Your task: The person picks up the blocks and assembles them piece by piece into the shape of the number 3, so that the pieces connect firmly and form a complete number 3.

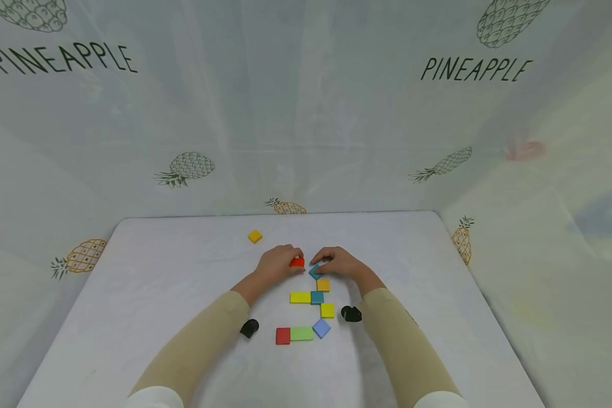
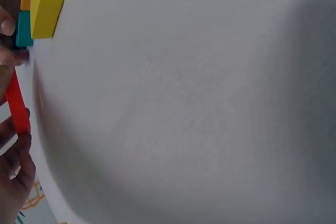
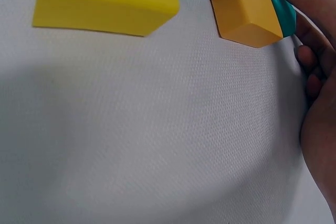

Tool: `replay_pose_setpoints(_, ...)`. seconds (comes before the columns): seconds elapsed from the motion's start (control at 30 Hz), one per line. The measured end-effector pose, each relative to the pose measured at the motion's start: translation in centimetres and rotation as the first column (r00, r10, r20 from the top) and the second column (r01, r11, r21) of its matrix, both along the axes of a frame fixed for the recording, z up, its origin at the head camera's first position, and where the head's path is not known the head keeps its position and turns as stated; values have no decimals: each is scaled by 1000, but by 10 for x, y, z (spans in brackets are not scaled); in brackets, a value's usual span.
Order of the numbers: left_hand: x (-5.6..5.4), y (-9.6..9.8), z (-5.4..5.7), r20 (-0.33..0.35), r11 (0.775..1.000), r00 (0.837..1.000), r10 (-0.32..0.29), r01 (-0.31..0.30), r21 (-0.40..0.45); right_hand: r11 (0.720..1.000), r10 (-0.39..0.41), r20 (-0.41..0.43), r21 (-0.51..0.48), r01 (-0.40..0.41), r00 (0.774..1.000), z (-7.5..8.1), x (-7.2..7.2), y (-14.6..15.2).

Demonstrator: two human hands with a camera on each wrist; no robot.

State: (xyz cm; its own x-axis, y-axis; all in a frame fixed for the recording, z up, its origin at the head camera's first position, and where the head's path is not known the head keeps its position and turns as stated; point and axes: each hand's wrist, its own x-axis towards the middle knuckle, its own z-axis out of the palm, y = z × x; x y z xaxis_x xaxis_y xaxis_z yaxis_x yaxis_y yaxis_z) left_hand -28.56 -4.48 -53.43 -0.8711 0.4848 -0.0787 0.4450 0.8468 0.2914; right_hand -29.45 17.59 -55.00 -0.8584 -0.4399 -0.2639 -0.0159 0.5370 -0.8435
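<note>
Red block (image 1: 297,262) pinched in left hand (image 1: 277,263) fingertips — right hand (image 1: 336,262) grips teal block (image 1: 314,272).

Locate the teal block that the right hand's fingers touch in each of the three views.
Head: the teal square wooden block lies mid-table under the right hand, just above the orange square block.
Left wrist: at the left edge, a teal block beside a yellow block, probably the same.
Right wrist: top right, behind the orange square block.
Shared landmark: the orange block; in the left wrist view only a sliver of orange shows.
</note>
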Motion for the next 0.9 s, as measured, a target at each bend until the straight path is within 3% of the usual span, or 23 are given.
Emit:
replay_pose_setpoints(0.43, 4, 7, -14, -4, 999, 1000, 1, -1, -47, 1000, 1, -15, -2, -1, 1000, -1, 0, 2)
replay_pose_setpoints(0.9, 6, -12, -29, 69, 986, 990, 119, -126, 106, 1000, -6, 1, 12, 6, 1000, -4, -3, 2)
